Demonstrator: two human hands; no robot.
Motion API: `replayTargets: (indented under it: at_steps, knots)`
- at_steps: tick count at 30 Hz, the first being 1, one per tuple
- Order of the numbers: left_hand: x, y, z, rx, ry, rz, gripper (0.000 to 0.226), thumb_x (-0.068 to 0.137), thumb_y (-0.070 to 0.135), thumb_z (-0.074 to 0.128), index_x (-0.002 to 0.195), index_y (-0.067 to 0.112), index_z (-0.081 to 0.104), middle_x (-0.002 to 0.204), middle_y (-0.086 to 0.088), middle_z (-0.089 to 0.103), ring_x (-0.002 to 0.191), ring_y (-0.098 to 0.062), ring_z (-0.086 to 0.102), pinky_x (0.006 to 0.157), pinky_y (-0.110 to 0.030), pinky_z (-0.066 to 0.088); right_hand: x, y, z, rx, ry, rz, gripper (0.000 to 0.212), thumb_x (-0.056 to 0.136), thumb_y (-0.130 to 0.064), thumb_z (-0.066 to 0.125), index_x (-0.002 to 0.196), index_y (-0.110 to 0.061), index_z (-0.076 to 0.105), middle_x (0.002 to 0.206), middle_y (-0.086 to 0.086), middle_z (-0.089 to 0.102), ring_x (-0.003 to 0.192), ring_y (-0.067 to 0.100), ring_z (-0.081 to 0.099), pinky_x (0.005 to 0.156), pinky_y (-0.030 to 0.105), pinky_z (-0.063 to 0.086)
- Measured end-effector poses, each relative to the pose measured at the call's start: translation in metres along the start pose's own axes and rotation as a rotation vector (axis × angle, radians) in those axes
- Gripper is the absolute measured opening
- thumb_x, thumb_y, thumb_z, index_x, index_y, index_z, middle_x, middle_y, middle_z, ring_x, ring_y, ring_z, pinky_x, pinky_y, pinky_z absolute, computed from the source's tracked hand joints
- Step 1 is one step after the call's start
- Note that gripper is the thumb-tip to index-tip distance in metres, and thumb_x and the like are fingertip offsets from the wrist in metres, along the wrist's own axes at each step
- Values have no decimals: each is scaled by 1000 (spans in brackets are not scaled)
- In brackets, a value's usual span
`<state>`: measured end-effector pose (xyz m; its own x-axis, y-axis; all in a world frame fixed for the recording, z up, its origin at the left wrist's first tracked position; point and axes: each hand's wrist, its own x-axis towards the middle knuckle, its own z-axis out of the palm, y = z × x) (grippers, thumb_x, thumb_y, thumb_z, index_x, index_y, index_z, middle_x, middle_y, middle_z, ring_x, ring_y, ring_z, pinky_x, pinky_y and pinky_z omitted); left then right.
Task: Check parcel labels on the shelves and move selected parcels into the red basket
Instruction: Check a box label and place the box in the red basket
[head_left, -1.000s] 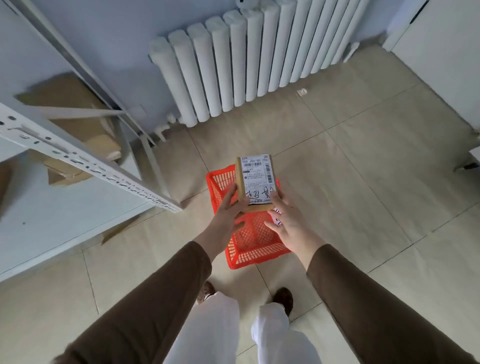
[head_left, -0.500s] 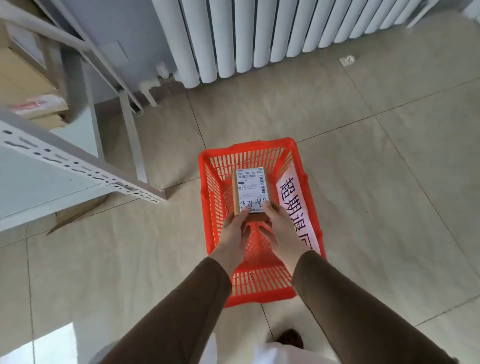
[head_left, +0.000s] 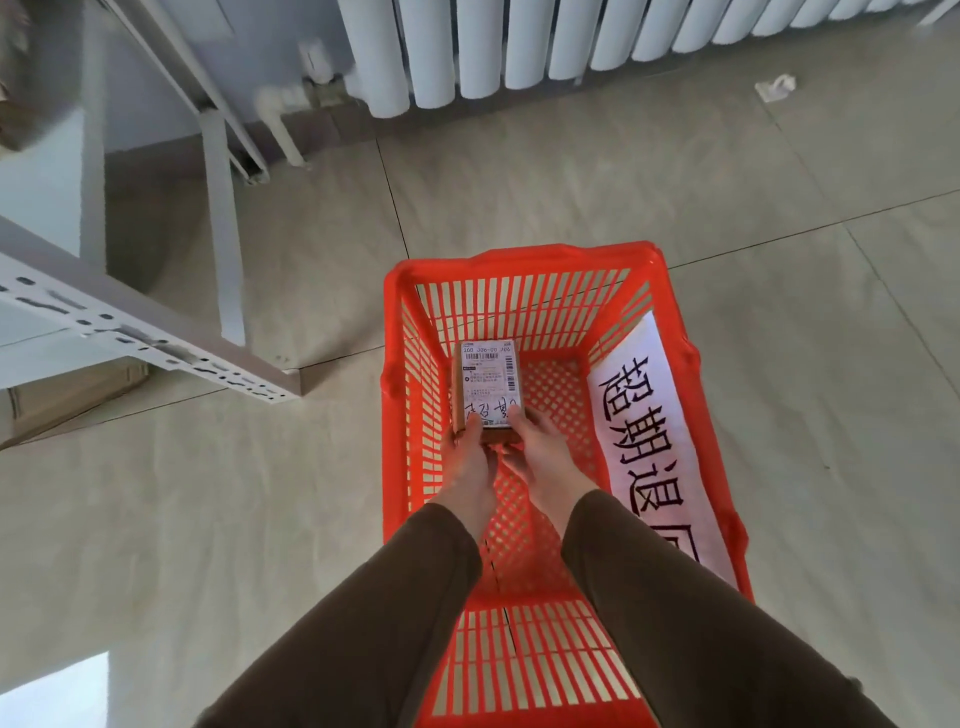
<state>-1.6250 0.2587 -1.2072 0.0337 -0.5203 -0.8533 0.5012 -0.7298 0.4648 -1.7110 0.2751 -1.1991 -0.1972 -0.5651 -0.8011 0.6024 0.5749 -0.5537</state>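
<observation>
1. Parcel (head_left: 487, 385) now down inside red basket (head_left: 524, 258), near left wall, label up; 0.5 s ago it was higher, about rim level.
2. Left hand (head_left: 467, 457) & right hand (head_left: 540, 447) both grip parcel's near end, same as before.
3. Basket w/ white paper sign (head_left: 644, 441) on right wall, on floor beside shelf (head_left: 145, 343).

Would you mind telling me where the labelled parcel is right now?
In the head view, the parcel is low inside the red basket, near its left wall, held at its near end by the left hand and right hand.
</observation>
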Motion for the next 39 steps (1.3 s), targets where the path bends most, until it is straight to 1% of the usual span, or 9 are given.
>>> replayTargets:
  at_steps: [2,6,8,13,17,22,27,33,39]
  knots:
    - [12,-3,0,9,35,9,38,108,25,54,145,18,50,131,-10,67,103,-21,70,84,-33,58,8,3,1,-24,-23,-8,34,103,-23,61,136,-19,59,126,4,72,115,24,69,109,45,51]
    - [27,-9,1,37,54,23,41,109,23,51,149,19,45,137,-12,64,120,-28,65,105,-45,54,18,4,3,-30,-36,-23,33,105,-18,56,138,-12,57,127,11,71,112,26,70,106,45,53]
    - [28,-11,0,51,57,23,42,109,21,49,150,20,43,137,-11,63,123,-29,63,110,-47,50,20,7,2,-32,-45,-20,32,106,-16,54,137,-12,58,125,11,72,109,25,71,103,44,55]
    - [31,-16,-6,77,30,0,45,108,24,50,153,24,41,137,-8,63,123,-27,64,109,-47,51,21,8,-4,-89,-31,-5,30,105,-21,56,135,-20,60,121,3,74,110,22,70,101,40,56]
    - [35,-17,-8,88,22,0,44,109,26,49,153,25,42,137,-7,63,123,-26,63,108,-46,52,22,6,-5,-112,-35,-9,27,104,-20,58,131,-21,60,112,1,75,102,24,69,91,35,58]
    - [40,-18,-13,111,14,15,43,109,27,49,152,25,43,138,-7,63,123,-25,63,109,-45,52,26,7,-4,-153,-59,-24,30,104,-21,58,134,-21,59,120,4,74,103,23,72,92,37,59]
    - [43,-18,-18,117,32,8,46,108,28,51,153,23,42,139,-7,63,126,-26,61,109,-44,52,29,11,-1,-198,-76,-46,35,105,-22,57,140,-19,57,127,5,73,111,25,71,104,47,54]
    - [56,-26,-22,181,83,5,57,101,39,57,155,31,38,141,-3,62,130,-28,58,113,-52,45,27,11,6,-230,-76,-68,35,107,-24,52,141,-18,57,129,6,72,115,25,70,91,36,58]
    - [65,-25,-26,187,120,-4,71,89,49,61,155,36,37,136,-2,64,124,-31,62,109,-53,49,29,18,15,-256,-60,-69,34,108,-26,51,141,-20,58,128,7,72,114,27,69,93,40,57]
